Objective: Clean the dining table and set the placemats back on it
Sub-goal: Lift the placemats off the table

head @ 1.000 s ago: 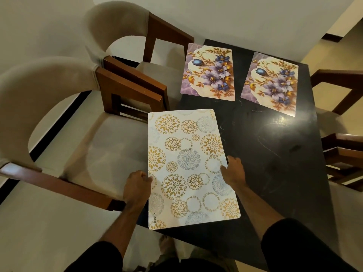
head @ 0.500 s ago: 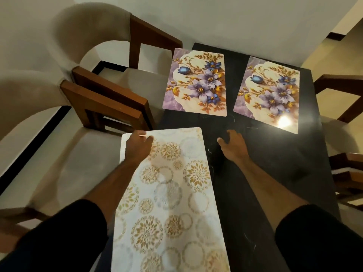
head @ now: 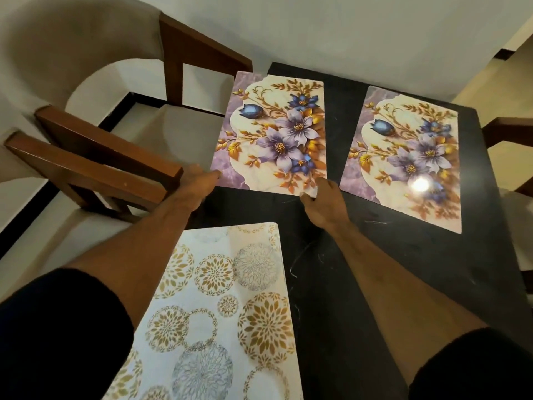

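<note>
**Head view: 2 hands at the near corners of a floral placemat**

Head view, looking down on a dark desk (head: 403, 278) that carried 3 placemats. The left hand (head: 196, 183) reached to the near-left corner of the left floral placemat (head: 277, 134), its fingers extended and touching the mat's edge; whether they pinched the corner could not be told. The right hand (head: 323, 203) met the near-right corner of the same mat, thumb and fingers curled at the edge so that the corner appeared pinched. Taking both near corners was probably meant to let the mat be slid or squared as one flat sheet without skewing.

This mat lay flat at the far-left part of the desk, its left margin overhanging the desk edge beside a wooden chair (head: 109, 157), which suggests it needed shifting inward. The right floral placemat (head: 409, 157) lay well apart to the right, flat, slightly rotated, with a lamp reflection near its lower end. The gold-circle placemat (head: 225, 313) lay nearest the person, under the left forearm, untouched by either hand. Faint scratches or threads showed on the bare desk between the mats. By this arrangement the task appeared to be in its mat-setting stage, with alignment remaining.
</note>
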